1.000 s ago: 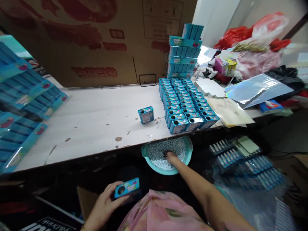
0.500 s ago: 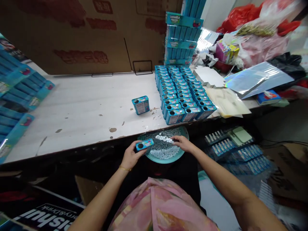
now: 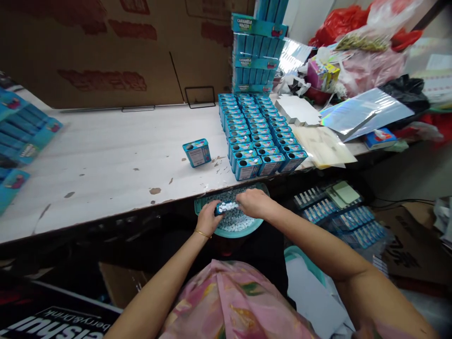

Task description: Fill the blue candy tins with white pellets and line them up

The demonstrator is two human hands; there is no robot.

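Observation:
My left hand (image 3: 208,218) is closed around a small blue candy box (image 3: 218,209) over the near left part of a green basin (image 3: 259,227). Small white candies (image 3: 228,207) lie in a heaped row at the top of this box, reaching toward my right fingers. My right hand (image 3: 252,202) is closed at the right end of that row, on what looks like a narrow scoop, mostly hidden by the candies and fingers. Pale candy pellets (image 3: 238,222) fill the basin beneath both hands. On the white table, a single blue box (image 3: 197,153) stands apart.
Rows of blue boxes (image 3: 249,168) stand near the table edge, with stacked display packs (image 3: 243,61) behind. More packs (image 3: 31,127) are at left. A large carton (image 3: 106,52) backs the white table (image 3: 106,160). Plastic sheets (image 3: 367,113) and bags lie at right.
My right hand has moved left with the row of white candies, bringing it to the box in my left hand. The box has shifted slightly and its top is now covered by candies.

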